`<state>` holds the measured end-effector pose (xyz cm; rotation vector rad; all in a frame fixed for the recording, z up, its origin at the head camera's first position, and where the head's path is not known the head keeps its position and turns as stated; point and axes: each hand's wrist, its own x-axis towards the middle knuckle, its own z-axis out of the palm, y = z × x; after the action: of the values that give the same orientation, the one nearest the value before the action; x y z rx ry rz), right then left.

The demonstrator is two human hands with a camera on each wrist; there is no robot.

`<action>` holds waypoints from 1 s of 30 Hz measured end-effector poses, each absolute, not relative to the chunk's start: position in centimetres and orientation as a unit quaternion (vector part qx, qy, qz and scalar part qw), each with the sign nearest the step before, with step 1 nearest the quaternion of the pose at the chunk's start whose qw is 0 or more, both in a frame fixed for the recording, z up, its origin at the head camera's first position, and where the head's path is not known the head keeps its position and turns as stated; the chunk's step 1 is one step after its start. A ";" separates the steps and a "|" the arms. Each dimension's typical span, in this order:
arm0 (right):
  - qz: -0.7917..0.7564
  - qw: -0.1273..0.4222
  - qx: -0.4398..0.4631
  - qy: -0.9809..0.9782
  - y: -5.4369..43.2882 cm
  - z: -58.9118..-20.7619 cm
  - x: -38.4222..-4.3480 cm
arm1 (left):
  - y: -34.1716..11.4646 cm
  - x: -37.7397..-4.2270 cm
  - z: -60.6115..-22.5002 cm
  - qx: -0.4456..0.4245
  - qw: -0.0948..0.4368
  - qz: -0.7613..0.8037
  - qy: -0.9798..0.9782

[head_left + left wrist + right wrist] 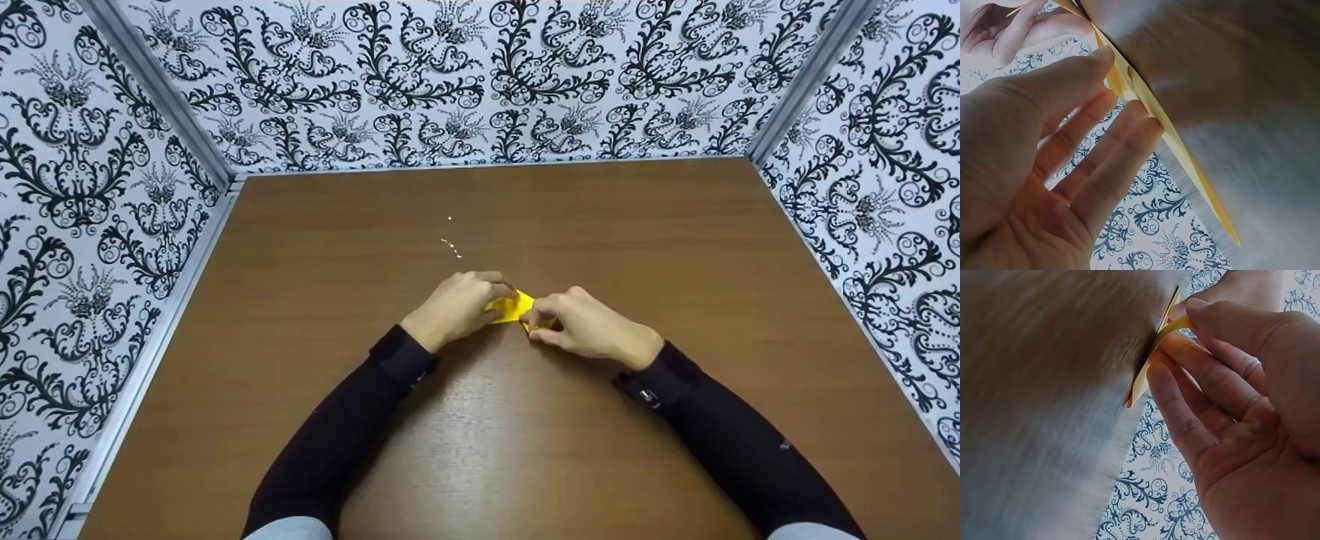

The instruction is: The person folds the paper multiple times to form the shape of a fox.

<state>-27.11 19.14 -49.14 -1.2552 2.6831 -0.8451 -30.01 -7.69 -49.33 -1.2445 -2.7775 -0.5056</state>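
A piece of yellow folded paper (515,306) lies on the brown table, partly hidden beneath both hands. On its left side my left hand (466,301) rests its thumb and fingertips, pressing the paper against the table. In the left wrist view the paper (1185,152) runs as a thin strip along the table surface, with those fingertips (1148,126) right at it. Over on the right side, my right hand (589,324) pinches a raised flap (1176,324) between thumb and index finger. The other right fingers (1162,379) touch the paper lower down.
Several tiny white scraps (451,246) lie on the table (615,225) beyond the hands. Patterned black-and-white walls (420,82) enclose the table at the back and sides, with grey metal rails (161,90) at the corners. Dark sleeves (330,427) cover both forearms.
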 end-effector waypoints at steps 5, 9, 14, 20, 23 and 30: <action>-0.268 0.026 -0.407 0.873 19.1 -49.1 -27.1 | -7.4 -29.7 -49.3 -0.406 0.028 -0.131 -0.904; -0.261 0.023 -0.409 0.874 19.0 -49.2 -27.1 | -7.4 -29.5 -49.4 -0.408 0.041 -0.109 -0.906; -0.261 0.018 -0.415 0.871 19.0 -49.3 -27.1 | -7.4 -29.4 -49.5 -0.400 0.040 -0.108 -0.909; -0.271 0.026 -0.419 0.866 19.1 -49.2 -27.1 | -7.5 -29.5 -49.6 -0.402 0.040 -0.119 -0.907; -0.271 0.028 -0.420 0.865 19.1 -49.1 -27.0 | -7.5 -29.5 -49.7 -0.404 0.046 -0.115 -0.906; -0.275 0.030 -0.420 0.864 19.1 -49.1 -27.1 | -7.6 -29.6 -49.7 -0.395 0.044 -0.108 -0.911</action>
<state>-27.05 19.06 -49.12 -1.2952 2.6649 -0.8473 -29.55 -7.57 -49.74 -1.2080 -2.7855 -0.3296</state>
